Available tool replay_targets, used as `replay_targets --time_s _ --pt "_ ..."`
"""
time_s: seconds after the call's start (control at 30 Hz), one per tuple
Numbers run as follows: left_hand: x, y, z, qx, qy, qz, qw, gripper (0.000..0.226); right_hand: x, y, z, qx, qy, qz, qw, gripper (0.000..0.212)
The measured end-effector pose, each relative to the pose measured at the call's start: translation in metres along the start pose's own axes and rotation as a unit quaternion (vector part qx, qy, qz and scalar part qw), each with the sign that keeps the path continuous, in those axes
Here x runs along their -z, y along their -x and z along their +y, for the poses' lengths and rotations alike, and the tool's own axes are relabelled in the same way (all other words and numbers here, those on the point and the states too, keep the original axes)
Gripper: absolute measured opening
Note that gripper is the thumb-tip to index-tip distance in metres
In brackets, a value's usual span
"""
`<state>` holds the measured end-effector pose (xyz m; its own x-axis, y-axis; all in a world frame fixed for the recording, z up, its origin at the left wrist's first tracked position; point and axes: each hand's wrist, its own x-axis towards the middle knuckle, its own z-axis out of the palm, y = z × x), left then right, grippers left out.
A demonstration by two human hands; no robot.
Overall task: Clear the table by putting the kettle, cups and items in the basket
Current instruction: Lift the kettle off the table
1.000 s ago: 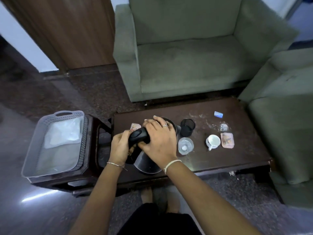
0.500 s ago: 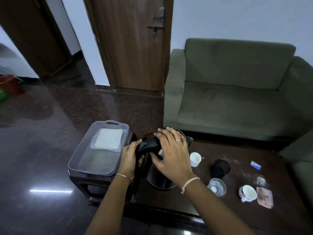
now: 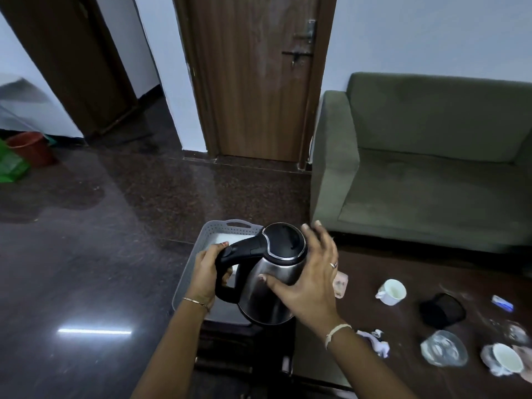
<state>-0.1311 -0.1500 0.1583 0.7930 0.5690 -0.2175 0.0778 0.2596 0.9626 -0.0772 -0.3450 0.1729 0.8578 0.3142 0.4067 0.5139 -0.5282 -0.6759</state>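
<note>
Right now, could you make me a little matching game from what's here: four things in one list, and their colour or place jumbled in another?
Things:
1 kettle
2 basket
3 cup nearest the kettle
4 sofa

Descriptions:
a green, behind the table
b white, on the table
c steel, gripped at its handle by the left hand
d grey, left of the table

Pairs: 1-c, 2-d, 3-b, 4-a.

A brown wooden door (image 3: 253,82) stands at twelve o'clock in a white wall (image 3: 417,33). A green sofa (image 3: 426,168) sits at two o'clock, with a dark table (image 3: 403,269) at four. The polished dark floor (image 3: 86,254) mirrors a light streak (image 3: 95,331) at eight o'clock.
</note>
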Motion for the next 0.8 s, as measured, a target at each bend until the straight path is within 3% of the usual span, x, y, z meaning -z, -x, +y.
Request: replay_targets --time_s 0.1,0.17,0.2,0.3,0.57,0.8 --pt "0.035 -0.023 0.003 0.006 -0.002 -0.002 1.0 0.043 -0.036 -0.009 -0.006 -0.156 -0.164 -0.071 0.972 0.141" --pt "0.054 -0.035 0.003 0.007 -0.002 -0.002 1.0 0.043 -0.057 -0.012 -0.001 -0.218 -0.279 -0.141 0.925 0.14" --pt "0.062 -0.041 0.002 0.01 0.0 -0.002 1.0 0.043 -0.065 -0.013 0.002 -0.231 -0.303 -0.171 0.909 0.129" --pt "0.081 -0.056 -0.006 0.024 0.006 0.002 1.0 0.036 -0.086 -0.017 0.012 -0.235 -0.298 -0.217 0.899 0.105" --pt "0.107 -0.092 -0.022 0.095 -0.023 0.031 0.995 0.042 -0.135 -0.021 0.021 -0.26 -0.299 -0.204 0.895 0.096" --pt "0.115 -0.119 -0.03 0.132 -0.175 -0.015 0.976 0.036 -0.163 -0.011 0.017 -0.288 -0.239 -0.173 0.911 0.12"
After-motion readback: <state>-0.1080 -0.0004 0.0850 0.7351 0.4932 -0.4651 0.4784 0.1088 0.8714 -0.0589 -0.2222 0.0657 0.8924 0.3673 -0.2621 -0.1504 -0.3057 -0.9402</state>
